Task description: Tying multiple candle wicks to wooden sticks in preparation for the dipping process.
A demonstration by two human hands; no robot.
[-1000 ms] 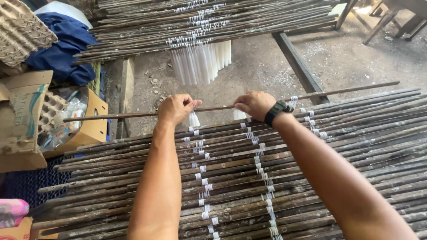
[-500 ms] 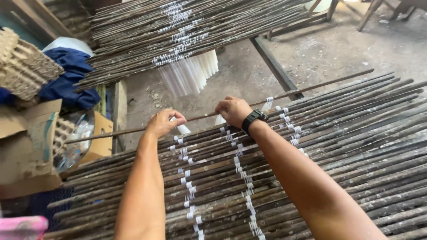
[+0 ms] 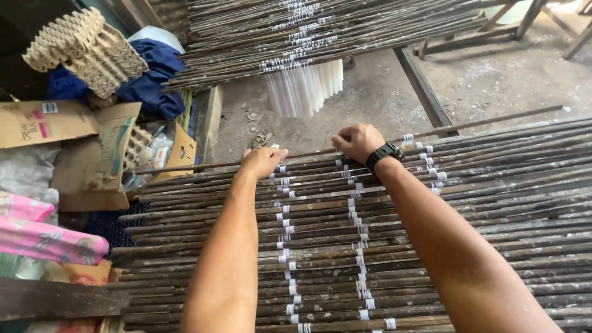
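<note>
- Concrete floor lies beyond our rack of dark rods; white candles hang under the far rack
- Our left hand and right hand, fingers curled together, clamp the farthest rod at the rack's far edge; cardboard boxes sit left

Rack (dark) under rows of rods

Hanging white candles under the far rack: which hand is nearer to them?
Right, though only narrowly. The right hand lies almost straight below the hanging white candles in the head view, slightly to their right; the left hand sits lower and to their left. Both rest on the near rack's far rod.
</note>
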